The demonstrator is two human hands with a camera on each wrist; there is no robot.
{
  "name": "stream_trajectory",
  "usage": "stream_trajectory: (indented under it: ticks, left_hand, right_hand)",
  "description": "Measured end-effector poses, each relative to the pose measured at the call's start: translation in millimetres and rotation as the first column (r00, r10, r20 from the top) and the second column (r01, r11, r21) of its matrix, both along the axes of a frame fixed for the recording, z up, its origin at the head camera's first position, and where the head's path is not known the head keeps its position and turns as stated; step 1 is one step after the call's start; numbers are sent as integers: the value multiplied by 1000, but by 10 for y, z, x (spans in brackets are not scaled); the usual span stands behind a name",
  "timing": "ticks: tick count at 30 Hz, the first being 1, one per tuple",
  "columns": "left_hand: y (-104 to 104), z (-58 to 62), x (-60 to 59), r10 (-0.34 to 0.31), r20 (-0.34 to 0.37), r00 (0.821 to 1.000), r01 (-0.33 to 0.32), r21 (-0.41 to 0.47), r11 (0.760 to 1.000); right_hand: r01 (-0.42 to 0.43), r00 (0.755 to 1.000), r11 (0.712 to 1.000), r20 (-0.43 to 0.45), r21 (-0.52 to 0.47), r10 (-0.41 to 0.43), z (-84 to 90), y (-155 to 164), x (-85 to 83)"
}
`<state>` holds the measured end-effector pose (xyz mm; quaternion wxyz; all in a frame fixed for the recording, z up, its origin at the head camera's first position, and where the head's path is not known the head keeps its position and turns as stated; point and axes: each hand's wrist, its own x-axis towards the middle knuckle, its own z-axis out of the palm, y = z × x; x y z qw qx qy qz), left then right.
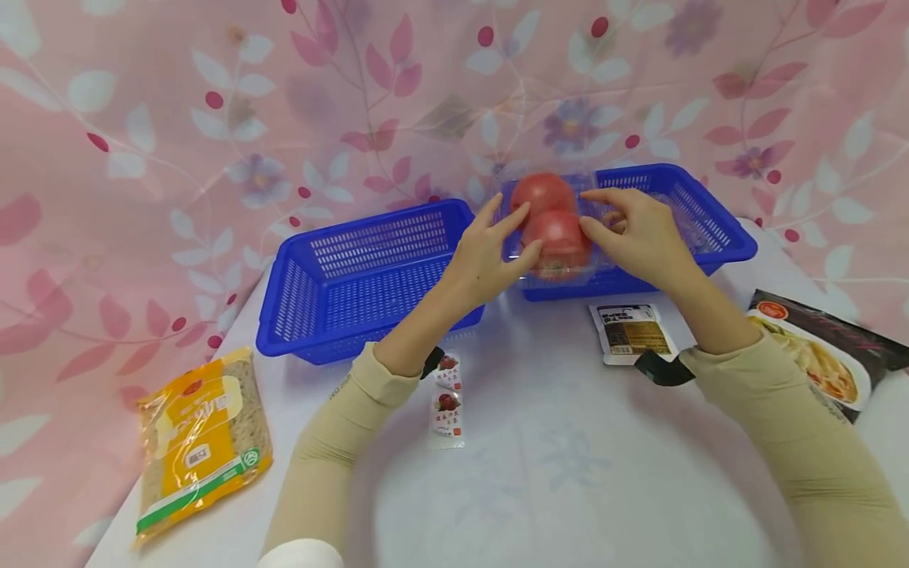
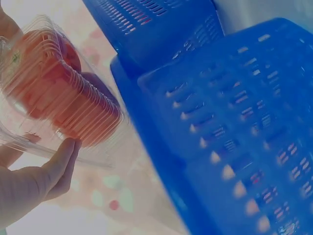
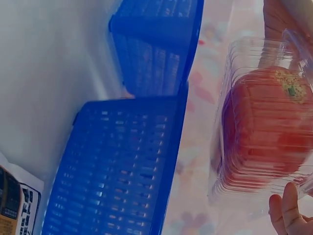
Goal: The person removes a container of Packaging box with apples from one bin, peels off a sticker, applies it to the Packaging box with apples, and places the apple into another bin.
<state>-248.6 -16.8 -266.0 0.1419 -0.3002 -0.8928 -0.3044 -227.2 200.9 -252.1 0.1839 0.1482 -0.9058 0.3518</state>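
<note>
Sachets (image 1: 447,398) lie nearest. Beyond, at twelve o'clock, both hands — left (image 1: 485,256), right (image 1: 637,234) — pinch a clamshell of tomatoes (image 1: 550,225) by its ends, held above the right basket (image 1: 717,229). Thin, slick, flexible plastic, I'd judge — grip the rims, lightly.

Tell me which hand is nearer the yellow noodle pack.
Left. The left hand holds the tomato box on the side toward the noodle pack; the right hand holds its far side.
</note>
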Motion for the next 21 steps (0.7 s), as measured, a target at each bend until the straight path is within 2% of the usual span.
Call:
stream_trajectory:
  ticks: [3, 7, 13, 21]
  left_hand:
    - [-83, 25, 114, -18, -3, 1000, 18, -25, 1000]
    - [-179, 54, 246, -23, 11, 1000, 24, -68, 997]
    - [-312, 28, 466, -49, 24, 998, 52, -124, 991]
    - [-448, -31, 775, -128, -92, 988, 112, -166, 980]
  right_hand:
    - [-41, 999, 999, -14, 10, 41, -19, -23, 100]
    - [-70, 997, 998, 11, 6, 70, -38, -53, 253]
    - [-125, 992, 992, 17, 28, 125, -99, -76, 472]
    - [-214, 976, 973, -31, 84, 217, -151, -85, 711]
